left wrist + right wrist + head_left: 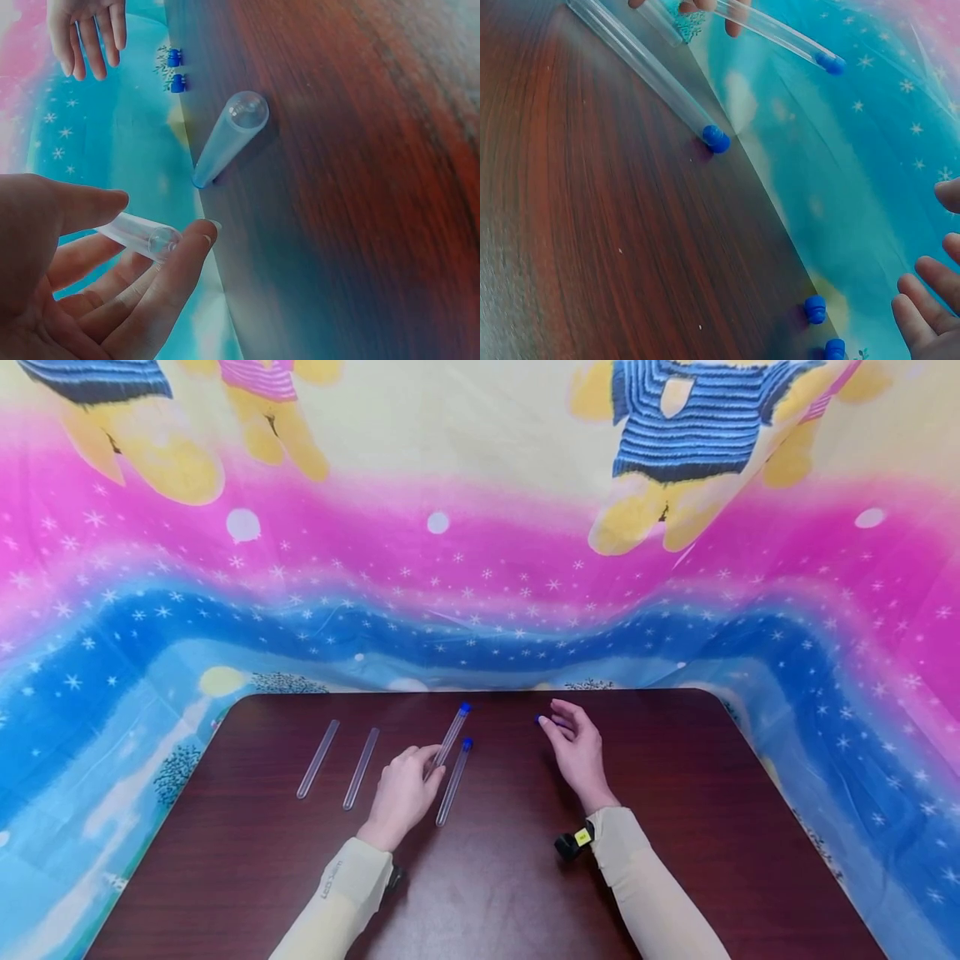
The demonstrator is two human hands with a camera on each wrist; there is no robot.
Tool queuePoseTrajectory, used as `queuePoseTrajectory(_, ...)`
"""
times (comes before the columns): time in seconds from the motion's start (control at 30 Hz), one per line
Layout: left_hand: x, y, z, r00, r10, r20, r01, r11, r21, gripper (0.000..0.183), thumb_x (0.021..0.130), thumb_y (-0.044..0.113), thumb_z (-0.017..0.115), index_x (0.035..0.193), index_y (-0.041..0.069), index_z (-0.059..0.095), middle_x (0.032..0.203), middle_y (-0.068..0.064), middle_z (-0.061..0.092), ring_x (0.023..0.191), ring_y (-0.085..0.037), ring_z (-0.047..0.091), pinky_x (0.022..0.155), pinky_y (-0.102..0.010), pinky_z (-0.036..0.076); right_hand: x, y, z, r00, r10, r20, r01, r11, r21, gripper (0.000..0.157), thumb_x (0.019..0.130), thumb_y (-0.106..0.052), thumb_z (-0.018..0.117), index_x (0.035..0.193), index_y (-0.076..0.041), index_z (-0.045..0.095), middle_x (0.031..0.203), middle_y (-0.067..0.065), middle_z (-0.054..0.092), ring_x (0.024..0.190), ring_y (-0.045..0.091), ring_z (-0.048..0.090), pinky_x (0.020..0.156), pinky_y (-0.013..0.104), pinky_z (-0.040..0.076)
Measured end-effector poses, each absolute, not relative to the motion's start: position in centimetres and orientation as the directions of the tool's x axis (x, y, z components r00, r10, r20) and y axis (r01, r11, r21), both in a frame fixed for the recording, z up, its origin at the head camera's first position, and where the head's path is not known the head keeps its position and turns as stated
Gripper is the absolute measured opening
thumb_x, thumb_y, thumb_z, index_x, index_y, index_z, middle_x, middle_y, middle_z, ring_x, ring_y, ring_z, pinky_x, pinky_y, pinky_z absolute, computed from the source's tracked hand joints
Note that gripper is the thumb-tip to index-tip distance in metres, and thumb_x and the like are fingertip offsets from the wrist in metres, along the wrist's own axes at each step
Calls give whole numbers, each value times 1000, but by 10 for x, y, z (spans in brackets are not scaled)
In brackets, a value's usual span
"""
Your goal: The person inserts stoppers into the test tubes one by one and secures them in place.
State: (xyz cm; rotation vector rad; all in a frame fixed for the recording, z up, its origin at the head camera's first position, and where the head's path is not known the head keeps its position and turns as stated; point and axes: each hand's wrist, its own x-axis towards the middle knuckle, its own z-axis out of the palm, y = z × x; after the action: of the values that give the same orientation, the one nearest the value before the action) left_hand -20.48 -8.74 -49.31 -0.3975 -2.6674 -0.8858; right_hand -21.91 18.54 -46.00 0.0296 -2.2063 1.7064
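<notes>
My left hand (401,797) pinches a clear test tube (452,737) between thumb and fingers, tilted above the table. A blue stopper (830,63) sits in its far end. Just right of this hand, another test tube (453,783) with a blue stopper lies on the wood. Over the back right of the table, my right hand (579,753) has its fingers loosely extended and holds nothing. Near it, two loose blue stoppers (815,309) stand by the table's back edge; from the head view only one stopper (538,719) shows beside the thumb.
Left of my left hand lie two clear test tubes without stoppers, an outer tube (318,760) and an inner tube (362,770). The dark brown table (487,893) ends at a patterned cloth (450,577) hanging behind and along its sides.
</notes>
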Motion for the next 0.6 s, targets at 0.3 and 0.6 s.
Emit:
queuePoseTrajectory(0.3,-206,-93,-496,-920,150,362,333,786,520,31,91,15,78,121,8,74,79,-1,60,59,-14,56,51,-35,47,-241,202,-494,-936,220,275,-211,275,-938,45,98,-19,71,138,-2,58,137,23,58,125,40,55,105,54,41)
queuePoseTrajectory(0.6,-205,-98,-495,-953,125,276,254,827,501,34,92,21,77,123,9,74,72,7,61,57,-14,57,45,-33,44,-244,206,-495,-933,229,276,-199,310,-930,46,96,-27,74,135,-6,61,132,17,62,122,34,59,103,46,45)
